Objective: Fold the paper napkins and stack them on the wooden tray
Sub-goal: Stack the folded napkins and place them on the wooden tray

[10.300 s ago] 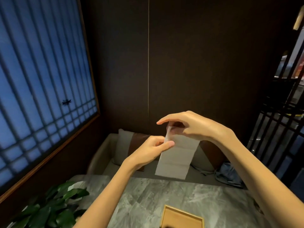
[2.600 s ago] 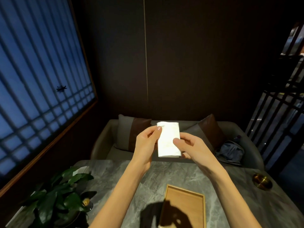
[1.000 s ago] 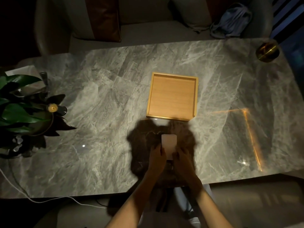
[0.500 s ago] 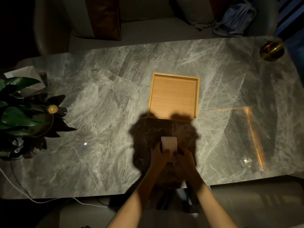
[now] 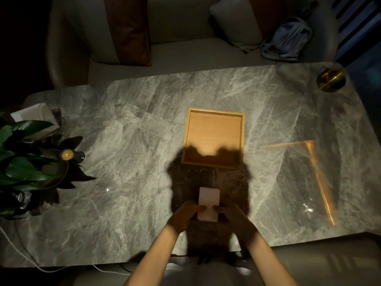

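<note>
White folded paper napkin (image 5: 208, 203): a narrow rectangle, long side pointing away from the person, held over the near part of the table, in the dark shadow of the hands.
Left hand (image 5: 185, 216): fingers closed on the left edge of the napkin, near its lower half.
Right hand (image 5: 233, 218): fingers closed on the right edge of the napkin, at the same height as the left hand.
Square light wooden tray (image 5: 243, 139): it lies flat in the middle of the table, beyond the napkin and apart from it; nothing is inside, only the shadow covers its near part.
Grey marble table (image 5: 123, 172): long top with pale veins; an orange line of reflected light is on its right part.
Green leafy plant (image 5: 22, 153): at the left edge of the table.
Small round brass dish (image 5: 331, 79): at the far right corner of the table.
Grey sofa (image 5: 185, 50): behind the table, with a brown and grey cushion (image 5: 125, 32) and a crumpled blue cloth (image 5: 286, 42) on it.
</note>
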Motion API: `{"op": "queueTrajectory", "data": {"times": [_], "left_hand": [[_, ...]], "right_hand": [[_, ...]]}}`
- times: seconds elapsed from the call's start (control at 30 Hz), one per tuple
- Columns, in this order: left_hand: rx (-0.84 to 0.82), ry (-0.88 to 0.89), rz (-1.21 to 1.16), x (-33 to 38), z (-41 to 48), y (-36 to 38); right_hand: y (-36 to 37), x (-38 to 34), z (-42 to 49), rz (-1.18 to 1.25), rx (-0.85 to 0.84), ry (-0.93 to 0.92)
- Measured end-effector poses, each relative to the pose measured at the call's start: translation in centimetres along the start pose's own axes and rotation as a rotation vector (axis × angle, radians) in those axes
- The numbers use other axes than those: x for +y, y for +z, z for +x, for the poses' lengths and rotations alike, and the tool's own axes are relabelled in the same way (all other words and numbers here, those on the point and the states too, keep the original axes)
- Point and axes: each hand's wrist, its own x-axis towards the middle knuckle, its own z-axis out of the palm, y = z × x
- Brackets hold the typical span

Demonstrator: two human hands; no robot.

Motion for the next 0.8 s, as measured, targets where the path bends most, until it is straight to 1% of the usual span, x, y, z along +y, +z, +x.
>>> {"op": "queueTrajectory", "data": {"times": [0.03, 0.1, 0.17, 0.23, 0.37, 0.47, 0.53, 0.63, 0.73, 0.8], "left_hand": [[-0.003, 0.015, -0.008, 0.0, 0.0, -0.1], [0.048, 0.066, 0.029, 0.5, -0.1, 0.0], [0.119, 0.136, 0.169, 1.4, -0.1, 0.5], [0.186, 0.214, 0.286, 2.9, 0.3, 1.0], [0.286, 0.406, 0.404, 8.7, 1.3, 2.4], [0.335, 0.475, 0.448, 13.6, 2.4, 3.4], [0.348, 0.478, 0.436, 16.3, 3.3, 3.9], [0.334, 0.417, 0.437, 18.9, 4.8, 4.1], [0.36, 0.323, 0.52, 19.6, 6.1, 3.9], [0.416, 0.315, 0.56, 19.5, 6.7, 3.8]], "right_hand": [[-0.2, -0.1, -0.1, 0.012, -0.003, -0.007], [-0.3, -0.8, -0.5, 0.032, -0.026, -0.043], [-0.1, -1.8, -1.0, -0.002, -0.025, -0.105], [0.3, -3.3, -1.3, -0.058, 0.03, -0.197], [1.2, -8.0, -0.3, -0.083, 0.126, -0.366], [1.3, -12.5, 0.8, -0.034, 0.174, -0.471], [1.0, -15.1, 1.6, -0.048, 0.202, -0.5], [0.8, -17.7, 3.4, -0.11, 0.252, -0.5], [0.9, -18.0, 4.9, -0.18, 0.276, -0.442], [0.7, -17.5, 5.5, -0.174, 0.353, -0.421]]}}
